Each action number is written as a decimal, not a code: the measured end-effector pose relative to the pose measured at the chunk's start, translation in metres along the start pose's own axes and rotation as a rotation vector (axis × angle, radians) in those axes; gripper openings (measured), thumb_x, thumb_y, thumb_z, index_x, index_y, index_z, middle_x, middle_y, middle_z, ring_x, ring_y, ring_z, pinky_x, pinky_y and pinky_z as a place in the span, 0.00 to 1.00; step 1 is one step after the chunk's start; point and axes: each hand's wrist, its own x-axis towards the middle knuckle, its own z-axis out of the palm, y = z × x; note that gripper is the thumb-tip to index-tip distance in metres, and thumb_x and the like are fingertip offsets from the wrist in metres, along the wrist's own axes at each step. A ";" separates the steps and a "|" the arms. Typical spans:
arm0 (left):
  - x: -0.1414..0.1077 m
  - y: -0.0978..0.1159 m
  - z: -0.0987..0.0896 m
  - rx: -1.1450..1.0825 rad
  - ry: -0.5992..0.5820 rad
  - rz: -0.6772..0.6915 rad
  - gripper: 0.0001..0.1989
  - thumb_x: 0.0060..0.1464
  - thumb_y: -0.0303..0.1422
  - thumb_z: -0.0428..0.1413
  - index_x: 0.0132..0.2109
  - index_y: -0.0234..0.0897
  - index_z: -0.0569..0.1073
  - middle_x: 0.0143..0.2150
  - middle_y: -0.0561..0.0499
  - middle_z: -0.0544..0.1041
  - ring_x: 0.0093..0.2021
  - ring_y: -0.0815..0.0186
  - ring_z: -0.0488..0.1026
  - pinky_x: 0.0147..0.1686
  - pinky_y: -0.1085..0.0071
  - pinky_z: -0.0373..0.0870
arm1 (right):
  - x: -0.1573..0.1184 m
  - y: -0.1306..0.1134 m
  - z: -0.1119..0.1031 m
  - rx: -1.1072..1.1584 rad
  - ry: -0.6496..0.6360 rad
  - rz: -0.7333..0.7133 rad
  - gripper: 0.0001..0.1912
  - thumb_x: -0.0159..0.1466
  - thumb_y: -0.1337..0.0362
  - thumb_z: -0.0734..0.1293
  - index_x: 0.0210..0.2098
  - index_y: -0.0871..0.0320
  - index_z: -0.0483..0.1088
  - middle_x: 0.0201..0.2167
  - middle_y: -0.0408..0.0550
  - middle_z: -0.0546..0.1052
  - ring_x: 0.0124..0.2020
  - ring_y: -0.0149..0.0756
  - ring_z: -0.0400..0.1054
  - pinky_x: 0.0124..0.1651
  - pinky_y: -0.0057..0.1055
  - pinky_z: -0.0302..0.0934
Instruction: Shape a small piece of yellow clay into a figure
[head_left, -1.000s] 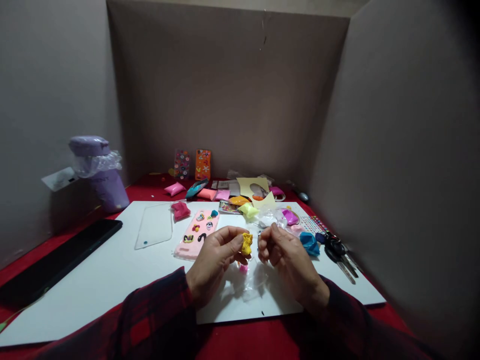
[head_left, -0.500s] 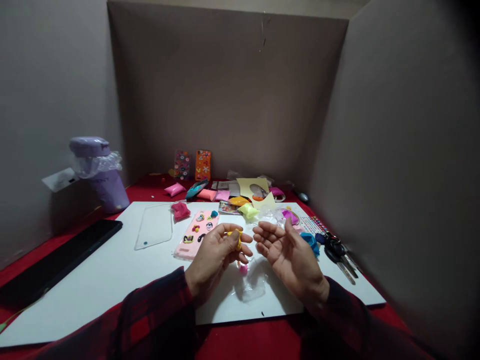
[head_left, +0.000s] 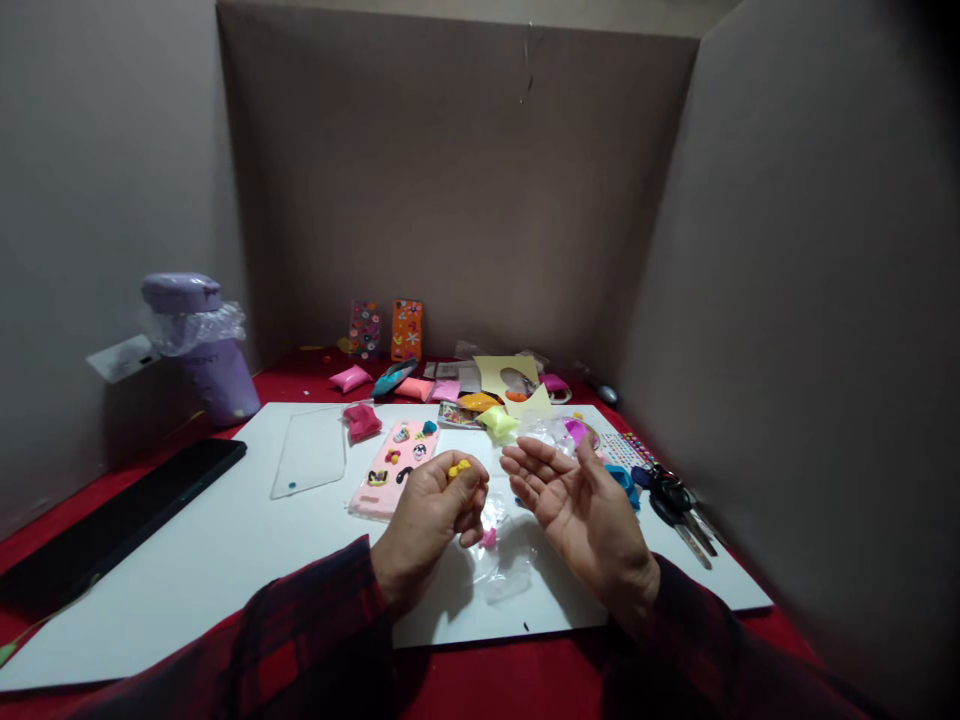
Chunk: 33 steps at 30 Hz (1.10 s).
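Observation:
A small yellow lump of clay (head_left: pixel 458 468) pokes out between the thumb and curled fingers of my left hand (head_left: pixel 431 505). My right hand (head_left: pixel 574 505) is open beside it, palm turned up and inward, fingers stretched and nothing on them. A pink phone case (head_left: pixel 380 490) with small clay figures and flowers on it lies just left of my left hand, partly covered by it. Beneath and between the hands is a clear plastic wrapper (head_left: pixel 510 575) with a bit of pink clay (head_left: pixel 487 538) near it.
A white board (head_left: pixel 202 560) bears a clear phone case (head_left: pixel 309 455), a red clay packet (head_left: pixel 363 422), a yellow-green packet (head_left: pixel 497 421), scissors (head_left: pixel 681 515) and a gem sheet (head_left: pixel 622 450). A black phone (head_left: pixel 127 520) and purple bottle (head_left: pixel 214 370) stand left; two decorated cases, including an orange case (head_left: pixel 406 330), lean behind.
My left fingers have curled in, and the yellow clay has shifted slightly left and up within the grip. My right hand stays open, nearly in place.

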 end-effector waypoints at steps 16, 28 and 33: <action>0.003 -0.001 -0.006 -0.050 0.028 -0.051 0.22 0.53 0.35 0.55 0.54 0.33 0.65 0.36 0.46 0.73 0.30 0.69 0.71 0.29 0.73 0.67 | -0.002 0.002 0.002 -0.093 -0.087 -0.103 0.26 0.62 0.44 0.60 0.39 0.62 0.73 0.42 0.58 0.74 0.48 0.45 0.67 0.54 0.39 0.61; 0.002 0.000 0.001 -0.076 -0.003 -0.094 0.08 0.54 0.34 0.52 0.35 0.33 0.66 0.24 0.57 0.61 0.18 0.80 0.52 0.16 0.82 0.48 | -0.002 0.003 -0.002 -0.128 -0.041 -0.094 0.29 0.65 0.44 0.54 0.39 0.62 0.74 0.40 0.57 0.75 0.44 0.41 0.68 0.47 0.32 0.64; 0.001 0.000 0.001 -0.115 -0.040 -0.072 0.09 0.56 0.35 0.49 0.39 0.32 0.67 0.28 0.53 0.64 0.21 0.76 0.59 0.20 0.77 0.60 | -0.001 0.003 -0.003 -0.143 -0.036 -0.101 0.28 0.65 0.45 0.55 0.38 0.61 0.74 0.40 0.56 0.74 0.43 0.40 0.68 0.45 0.31 0.64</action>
